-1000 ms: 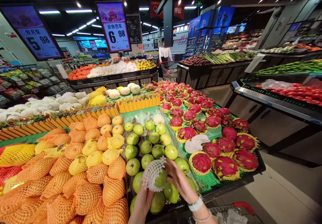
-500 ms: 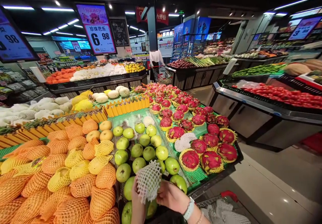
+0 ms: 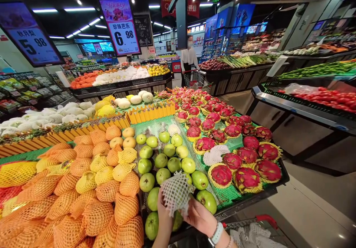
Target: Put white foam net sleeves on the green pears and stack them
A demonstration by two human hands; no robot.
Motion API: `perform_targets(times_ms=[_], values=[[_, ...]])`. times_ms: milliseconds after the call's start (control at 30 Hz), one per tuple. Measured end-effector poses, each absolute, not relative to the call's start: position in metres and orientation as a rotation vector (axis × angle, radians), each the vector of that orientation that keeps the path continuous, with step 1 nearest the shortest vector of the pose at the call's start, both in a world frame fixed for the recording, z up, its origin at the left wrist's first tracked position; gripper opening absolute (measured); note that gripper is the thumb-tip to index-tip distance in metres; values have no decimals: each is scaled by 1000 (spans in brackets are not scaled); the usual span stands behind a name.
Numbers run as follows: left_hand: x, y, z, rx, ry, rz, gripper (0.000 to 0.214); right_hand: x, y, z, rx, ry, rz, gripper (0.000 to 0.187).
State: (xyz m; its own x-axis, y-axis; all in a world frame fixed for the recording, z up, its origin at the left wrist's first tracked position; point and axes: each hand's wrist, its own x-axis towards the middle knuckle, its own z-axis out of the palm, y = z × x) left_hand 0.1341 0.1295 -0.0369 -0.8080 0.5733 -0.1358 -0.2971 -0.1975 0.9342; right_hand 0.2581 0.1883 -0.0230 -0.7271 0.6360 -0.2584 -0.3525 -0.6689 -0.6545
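Note:
Both my hands hold a white foam net sleeve over the near end of a bed of green fruit. My left hand pinches its left edge from below. My right hand, with a white watch at the wrist, grips its lower right side. The sleeve looks empty and stretched open. Several green fruits lie bare around it on green mesh matting.
Fruits in orange and yellow net sleeves fill the left. Dragon fruits lie to the right. A trolley with a red handle holding white sleeves stands below. A person in a white top stands with a trolley far down the aisle.
A second ago the sleeve was around a green fruit; since then it has come off and is held up empty. The view swung left and then back.

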Motion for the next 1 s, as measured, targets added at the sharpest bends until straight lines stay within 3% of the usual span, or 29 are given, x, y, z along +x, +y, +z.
perform_targets(times_ms=[167,367,533,667,833,1000], values=[[132,127,-41,354,1593,2090,59,262,192,-22,-569,-403,2713,17],[140,131,-37,139,1403,2095,58,273,221,-22,-548,-369,2451,26],[147,137,-6,40,1259,2062,46,267,218,-27,-672,-643,1895,52],[150,137,12,150,1326,2014,49,242,191,-41,-602,-794,1856,86],[149,121,31,630,1410,1857,58,233,174,-19,-682,-559,1977,55],[139,101,41,1016,1545,2055,31,241,187,38,-649,-372,2018,59]])
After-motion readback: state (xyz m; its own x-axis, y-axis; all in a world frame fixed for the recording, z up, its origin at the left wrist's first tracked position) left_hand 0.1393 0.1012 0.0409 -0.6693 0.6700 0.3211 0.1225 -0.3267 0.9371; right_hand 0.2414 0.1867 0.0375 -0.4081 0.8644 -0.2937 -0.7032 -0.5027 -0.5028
